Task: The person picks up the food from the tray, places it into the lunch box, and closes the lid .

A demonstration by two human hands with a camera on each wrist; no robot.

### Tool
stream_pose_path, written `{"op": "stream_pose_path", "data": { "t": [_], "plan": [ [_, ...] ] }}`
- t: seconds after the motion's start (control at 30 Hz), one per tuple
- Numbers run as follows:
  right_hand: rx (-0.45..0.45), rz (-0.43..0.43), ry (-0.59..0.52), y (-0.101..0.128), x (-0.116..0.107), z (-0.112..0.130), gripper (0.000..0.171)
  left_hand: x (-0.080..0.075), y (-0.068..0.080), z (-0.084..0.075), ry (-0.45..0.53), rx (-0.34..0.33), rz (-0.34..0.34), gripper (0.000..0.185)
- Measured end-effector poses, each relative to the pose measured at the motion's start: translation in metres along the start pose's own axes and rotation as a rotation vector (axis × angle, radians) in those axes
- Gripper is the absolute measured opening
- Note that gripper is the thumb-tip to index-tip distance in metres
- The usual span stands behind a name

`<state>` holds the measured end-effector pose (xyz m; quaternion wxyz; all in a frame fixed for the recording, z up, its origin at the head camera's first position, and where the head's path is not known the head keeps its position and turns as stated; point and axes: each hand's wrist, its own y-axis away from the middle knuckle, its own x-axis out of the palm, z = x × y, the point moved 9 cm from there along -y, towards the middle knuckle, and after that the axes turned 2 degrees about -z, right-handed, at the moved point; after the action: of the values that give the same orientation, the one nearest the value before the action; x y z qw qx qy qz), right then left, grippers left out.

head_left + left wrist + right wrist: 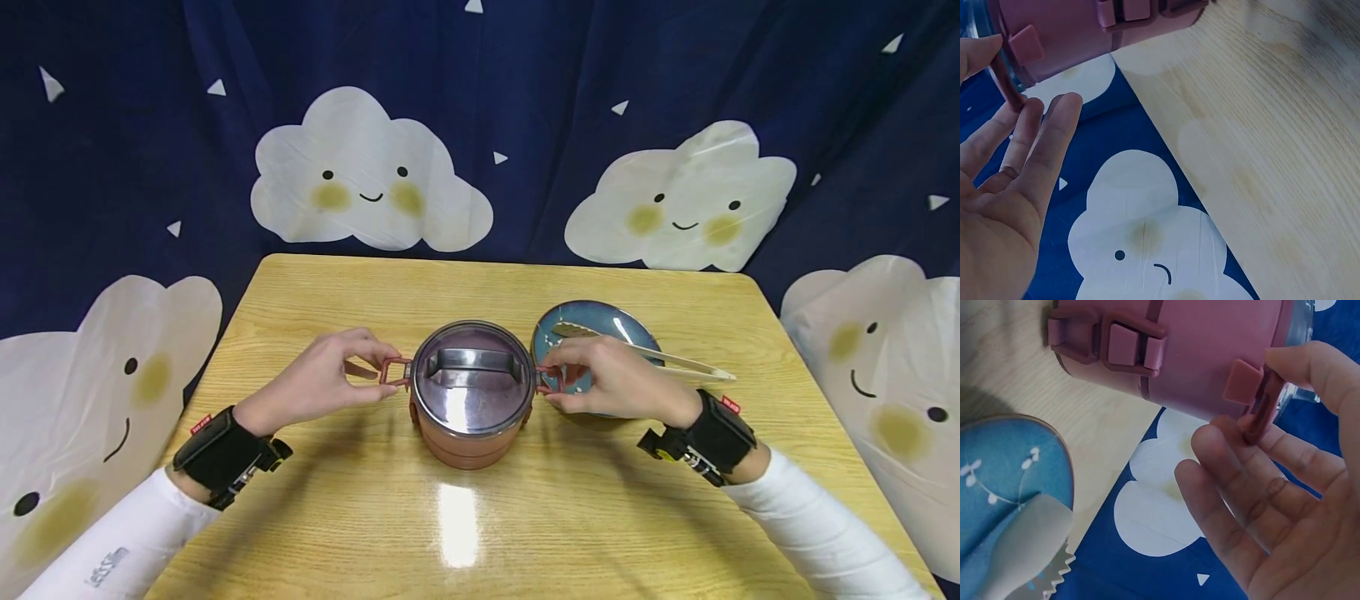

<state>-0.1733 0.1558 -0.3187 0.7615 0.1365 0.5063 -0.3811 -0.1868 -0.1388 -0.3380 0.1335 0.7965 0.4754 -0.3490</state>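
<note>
A pinkish-red tiered lunch box (465, 450) stands upright on the table. Its clear-looking, metal-rimmed lid (465, 408) carries a silver bar handle (474, 359). On the left side, my left hand (318, 375) pinches the swung-out red clip (1007, 87) between thumb and fingertips. My right hand (615, 379) pinches the matching clip (1264, 409) on the other side, near the lid's rim. Further clips (1132, 345) lower on the wall show in the right wrist view. What lies inside the box is hidden.
Behind my right hand sits a blue plate (550, 327) with a white sprig pattern. Pale tongs (693, 364) with a serrated head lie across it. The wooden table (330, 517) ends at a dark blue curtain (540, 75) with cloud faces.
</note>
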Motion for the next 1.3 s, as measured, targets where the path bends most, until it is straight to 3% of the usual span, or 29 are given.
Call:
{"op": "stream_pose_path", "data": {
  "t": [0.2,0.67,1.07,1.3],
  "plan": [
    [-0.006,-0.008,0.012,0.001,0.007,-0.003,0.03,0.008,-0.002,0.0,-0.002,0.027,0.036,0.032],
    [0.031,-0.023,-0.107,0.003,0.015,-0.008,0.038,0.021,-0.006,0.007,0.091,0.014,0.084,0.029],
    [0.027,-0.067,-0.17,0.004,0.021,-0.01,0.035,0.025,-0.006,0.009,0.139,0.002,0.089,0.029],
    [0.079,-0.071,-0.162,0.005,0.023,-0.012,0.04,0.025,-0.005,0.009,0.123,-0.022,0.076,0.031]
  ]
}}
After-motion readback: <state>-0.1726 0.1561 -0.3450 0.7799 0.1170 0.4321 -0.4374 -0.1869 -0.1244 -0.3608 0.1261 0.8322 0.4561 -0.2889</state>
